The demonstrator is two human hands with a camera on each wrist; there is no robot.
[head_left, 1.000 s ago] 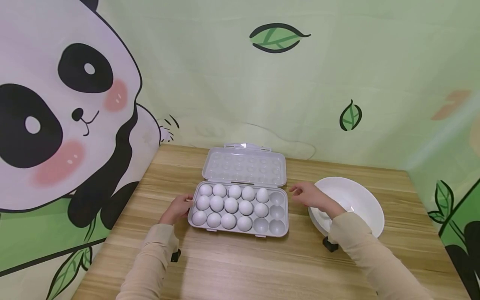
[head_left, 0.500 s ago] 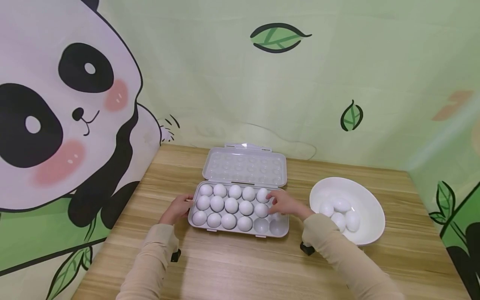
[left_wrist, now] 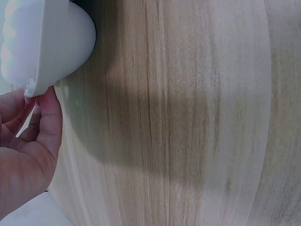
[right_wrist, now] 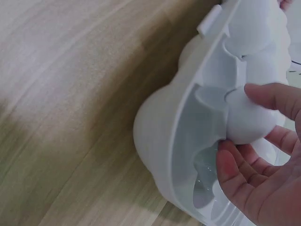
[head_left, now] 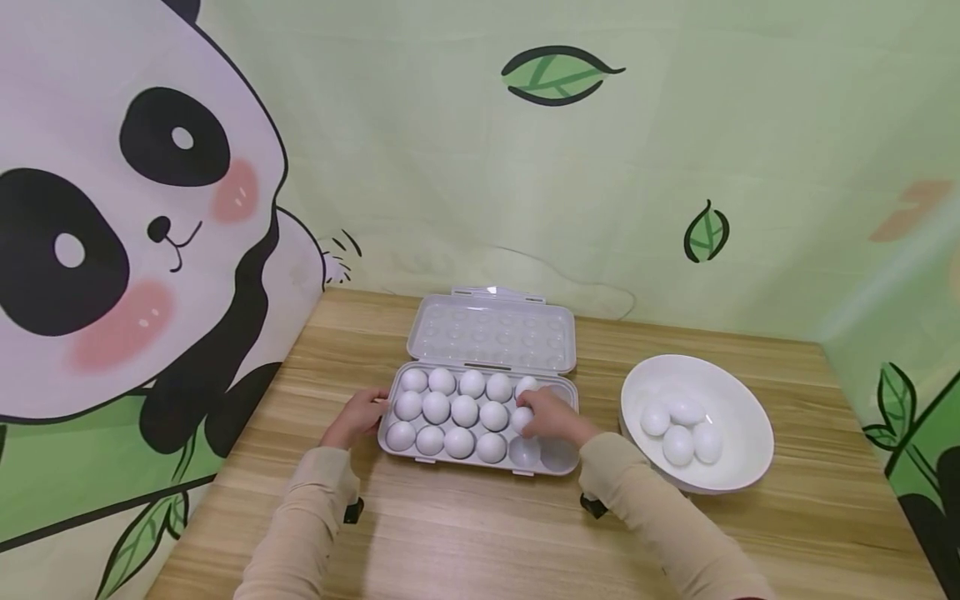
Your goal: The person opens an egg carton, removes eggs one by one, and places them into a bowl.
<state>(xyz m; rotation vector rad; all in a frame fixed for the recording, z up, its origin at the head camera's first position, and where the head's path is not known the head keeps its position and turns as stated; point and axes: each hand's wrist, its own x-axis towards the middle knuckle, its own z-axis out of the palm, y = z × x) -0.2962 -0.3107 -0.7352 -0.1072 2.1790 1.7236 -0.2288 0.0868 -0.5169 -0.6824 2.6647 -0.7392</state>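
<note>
An egg carton (head_left: 420, 455) of white plastic lies open on the table, white eggs filling most of its cups. My left hand (head_left: 362, 414) pinches the carton's left rim; in the left wrist view the thumb and fingers of that hand (left_wrist: 29, 141) meet at the edge. At the right end, my right hand (head_left: 553, 414) grips a white egg (right_wrist: 249, 118) in the middle row. In the right wrist view the thumb and fingers of this hand (right_wrist: 268, 174) go around the egg, which sits in or just over its cup; I cannot tell which.
To the right of the carton stands a white bowl (head_left: 738, 417) with several white eggs (head_left: 678, 445) in it. The carton's lid (head_left: 491, 333) lies folded back towards the panda-print cloth wall (head_left: 420, 167). Bare wooden table (head_left: 465, 533) shows in front.
My right hand has moved left from beside the bowl to the carton, and its fingers now hold an egg in the middle row. My left hand has stayed at the rim.
</note>
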